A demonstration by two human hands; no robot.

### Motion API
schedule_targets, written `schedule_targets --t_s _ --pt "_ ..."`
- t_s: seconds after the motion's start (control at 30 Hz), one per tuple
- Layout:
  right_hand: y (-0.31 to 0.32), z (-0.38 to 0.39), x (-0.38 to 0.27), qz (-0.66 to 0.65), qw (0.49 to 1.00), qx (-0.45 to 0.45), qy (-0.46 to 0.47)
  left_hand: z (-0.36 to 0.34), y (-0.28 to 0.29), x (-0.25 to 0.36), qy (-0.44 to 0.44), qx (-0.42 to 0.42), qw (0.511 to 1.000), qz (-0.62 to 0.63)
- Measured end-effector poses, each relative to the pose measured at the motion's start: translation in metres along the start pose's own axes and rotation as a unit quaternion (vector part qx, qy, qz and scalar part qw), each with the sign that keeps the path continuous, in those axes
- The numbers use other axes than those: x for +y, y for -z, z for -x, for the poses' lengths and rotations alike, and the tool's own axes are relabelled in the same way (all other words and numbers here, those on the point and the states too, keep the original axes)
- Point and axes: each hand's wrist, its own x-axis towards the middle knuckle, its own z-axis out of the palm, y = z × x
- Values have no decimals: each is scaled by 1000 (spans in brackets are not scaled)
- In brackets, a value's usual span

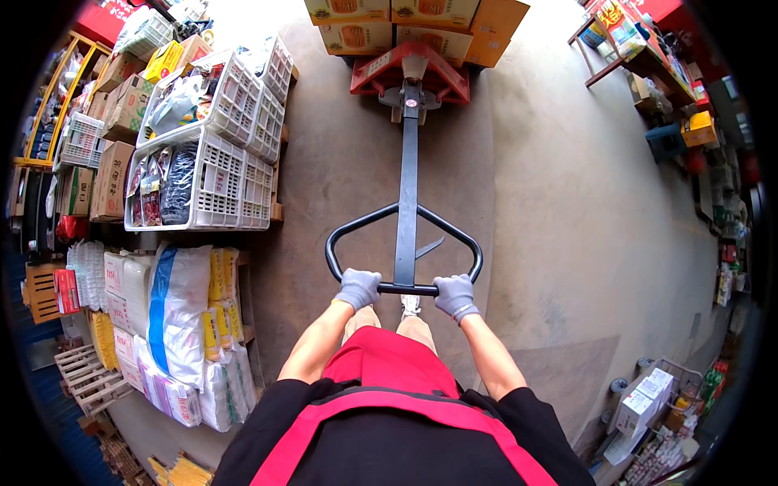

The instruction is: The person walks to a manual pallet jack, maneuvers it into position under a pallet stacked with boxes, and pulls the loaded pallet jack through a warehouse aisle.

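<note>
Both my hands, in grey gloves, grip the black loop handle (348, 224) of a pallet jack. My left hand (359, 288) is wrapped round the bar's near left corner. At the near right corner, my right hand (455, 296) is closed on the same bar. A small curved lever (429, 246) sticks out inside the loop. From the handle a long dark shaft (408, 162) runs forward to the red jack base (371, 76). Stacked yellow-orange cartons (354, 39) ride over the base; their far side is out of the picture.
At left, white plastic crates (217, 182) of packaged goods stand on a pallet. Nearer are stacked white sacks (180, 316) and a slatted wooden pallet (85, 374). A wooden table (648, 65) stands at far right, and a loaded cart (644, 405) at near right. Concrete floor (559, 243) stretches between.
</note>
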Motion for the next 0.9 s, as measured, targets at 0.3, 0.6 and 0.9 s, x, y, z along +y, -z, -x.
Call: schedule_targets --t_s 0.3,0.6,0.9 --pt "279 -98 18 20 946 321 31 -10 279 12 -97 538 832 -95" --pt "13 5 2 9 989 144 21 13 -12 4 -24 278 959 -51" --pt "170 -66 36 33 965 239 104 -6 180 2 -146 403 893 -133"
